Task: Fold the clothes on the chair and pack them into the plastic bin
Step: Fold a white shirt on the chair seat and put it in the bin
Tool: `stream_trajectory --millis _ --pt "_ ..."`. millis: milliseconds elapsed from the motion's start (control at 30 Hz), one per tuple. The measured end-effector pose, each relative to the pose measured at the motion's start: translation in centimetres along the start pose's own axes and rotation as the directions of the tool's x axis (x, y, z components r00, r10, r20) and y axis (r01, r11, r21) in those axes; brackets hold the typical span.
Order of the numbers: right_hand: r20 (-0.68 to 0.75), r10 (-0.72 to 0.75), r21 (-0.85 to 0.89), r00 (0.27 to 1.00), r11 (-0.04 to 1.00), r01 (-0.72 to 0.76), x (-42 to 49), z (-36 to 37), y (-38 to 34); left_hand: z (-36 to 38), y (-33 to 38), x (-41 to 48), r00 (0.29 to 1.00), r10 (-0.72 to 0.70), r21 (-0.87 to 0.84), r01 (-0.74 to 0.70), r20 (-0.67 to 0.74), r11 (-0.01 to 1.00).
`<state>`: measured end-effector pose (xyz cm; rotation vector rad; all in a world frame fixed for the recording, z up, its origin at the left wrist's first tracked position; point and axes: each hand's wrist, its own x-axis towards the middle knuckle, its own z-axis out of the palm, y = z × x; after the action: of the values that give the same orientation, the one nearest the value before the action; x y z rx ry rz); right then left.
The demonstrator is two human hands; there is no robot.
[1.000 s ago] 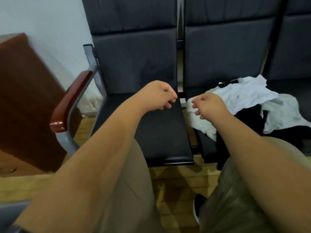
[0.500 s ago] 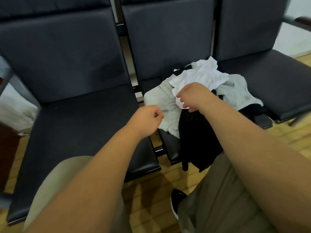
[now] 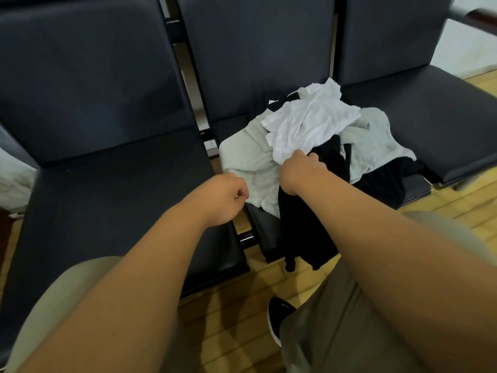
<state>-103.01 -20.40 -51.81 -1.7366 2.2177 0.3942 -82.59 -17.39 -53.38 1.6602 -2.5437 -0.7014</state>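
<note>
Reaching to the middle of 3 dark padded seats, the right hand (image 3: 301, 172) curls its fingers into the near edge of a white garment (image 3: 306, 125) and grips it. Most of the fingers are hidden behind the back of the hand, so the exact pinch cannot be made out.

That white garment lies crumpled on top of the pile of clothes on the middle chair (image 3: 258, 63). Under it a pale grey garment (image 3: 252, 162) spreads flat over the seat, showing both left and right of the white one. A black garment (image 3: 304, 224) lies beneath the right wrist and hangs over the near edge of the seat toward the floor (image 3: 236, 319); more black cloth shows at the right near corner of the pile.

The left hand (image 3: 222, 197) is drawn into a narrow fist with the thumb against the fingers, and nothing can be seen inside it. It hovers over the gap between the left chair (image 3: 107, 197) and the middle chair, just beside the left near edge of the grey garment; whether it touches the cloth cannot be told.

On the right chair (image 3: 430, 109) only the grey garment's tip reaches the seat's left edge. A dark wooden armrest (image 3: 481, 16) shows at the far right corner. Near the camera are the person's khaki trousers (image 3: 336, 332) and 1 black shoe (image 3: 278, 316) on the yellow wood floor.
</note>
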Motion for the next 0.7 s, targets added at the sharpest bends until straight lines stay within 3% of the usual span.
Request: stream_trajectory --millis 167,267,400,533,600,700 --pt "-0.111 -0.077 0.122 0.991 0.988 0.091 0.0 -0.4 -0.5 -0.6 -0.3 -0.5 0.996 -0.031 -0.142 0.018 -0.088 0.99" --pt "-0.259 -0.185 0.276 0.948 0.927 0.256 -1.0 -1.5 -0.7 -1.1 -0.4 -0.4 0.98 -0.097 -0.274 0.047 -0.174 0.961" --pt "-0.34 -0.317 0.59 0.885 0.661 0.463 -3.9 -3.1 -1.7 -2.0 -0.3 -0.4 0.954 -0.18 -0.458 0.052 -0.24 0.887" --pt "-0.307 -0.467 0.748 0.83 0.421 0.513 -6.7 -4.0 -2.8 -4.1 0.4 -1.3 0.953 -0.124 -0.526 -0.043 -0.277 0.849" --pt "-0.339 -0.48 0.767 0.809 0.356 0.533 -7.2 -4.2 -3.1 -5.3 0.8 -2.1 0.948 -0.195 -0.541 0.03 -0.251 0.84" --pt "-0.428 -0.46 0.723 0.778 0.343 0.6 -7.3 -4.7 -2.9 -6.4 0.2 -3.8 0.945 -0.238 -0.578 0.069 -0.223 0.813"
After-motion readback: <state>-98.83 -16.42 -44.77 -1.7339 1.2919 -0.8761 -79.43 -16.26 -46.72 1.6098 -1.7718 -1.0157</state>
